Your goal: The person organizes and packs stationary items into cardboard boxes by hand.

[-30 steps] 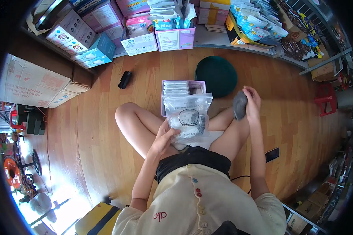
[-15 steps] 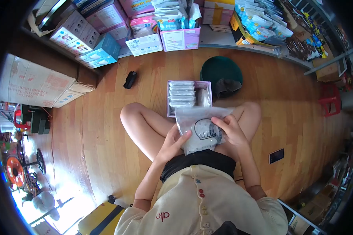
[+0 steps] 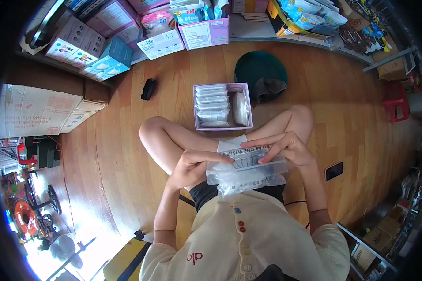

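Observation:
A clear plastic bag (image 3: 246, 174) with dark printed lettering is held over my lap, folded across its width. My left hand (image 3: 191, 167) grips its left side, index finger stretched along the fold and thumb underneath. At the right side, my right hand (image 3: 293, 149) pinches the bag, with fingers on its upper edge. What is inside the bag is hard to make out. Just beyond my crossed legs stands an open lilac box (image 3: 223, 128) with a row of flat wrapped packets (image 3: 212, 104) on the left and more packets (image 3: 240, 108) on edge at the right.
A green bin (image 3: 260, 70) with a dark cloth (image 3: 270, 88) is behind the box. A black object (image 3: 148, 89) and a phone (image 3: 334, 171) lie on the wooden floor. Boxes of packs (image 3: 205, 35) line the far shelf; a large carton (image 3: 42, 110) stands left.
The bag was flat and upright with a printed drawing showing; now it is folded over and lower. Both hands have shifted along it. The view has tilted slightly.

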Demonstrator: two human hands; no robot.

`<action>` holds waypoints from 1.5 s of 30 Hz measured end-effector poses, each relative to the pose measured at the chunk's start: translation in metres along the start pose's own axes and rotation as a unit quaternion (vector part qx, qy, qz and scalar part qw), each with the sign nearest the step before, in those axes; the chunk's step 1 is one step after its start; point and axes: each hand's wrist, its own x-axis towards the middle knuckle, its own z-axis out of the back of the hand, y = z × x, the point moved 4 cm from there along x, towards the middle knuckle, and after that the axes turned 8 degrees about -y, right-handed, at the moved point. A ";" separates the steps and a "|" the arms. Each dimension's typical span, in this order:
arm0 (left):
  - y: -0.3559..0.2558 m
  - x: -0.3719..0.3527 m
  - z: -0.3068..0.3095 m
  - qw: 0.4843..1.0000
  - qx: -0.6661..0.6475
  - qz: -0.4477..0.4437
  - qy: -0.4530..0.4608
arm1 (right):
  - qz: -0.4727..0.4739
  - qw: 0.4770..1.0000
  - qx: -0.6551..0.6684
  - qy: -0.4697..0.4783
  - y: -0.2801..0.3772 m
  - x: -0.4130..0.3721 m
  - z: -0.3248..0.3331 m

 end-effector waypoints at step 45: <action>0.091 -0.009 -0.049 0.899 -0.218 0.086 -0.371 | -0.115 0.912 0.198 -0.341 -0.095 0.020 -0.023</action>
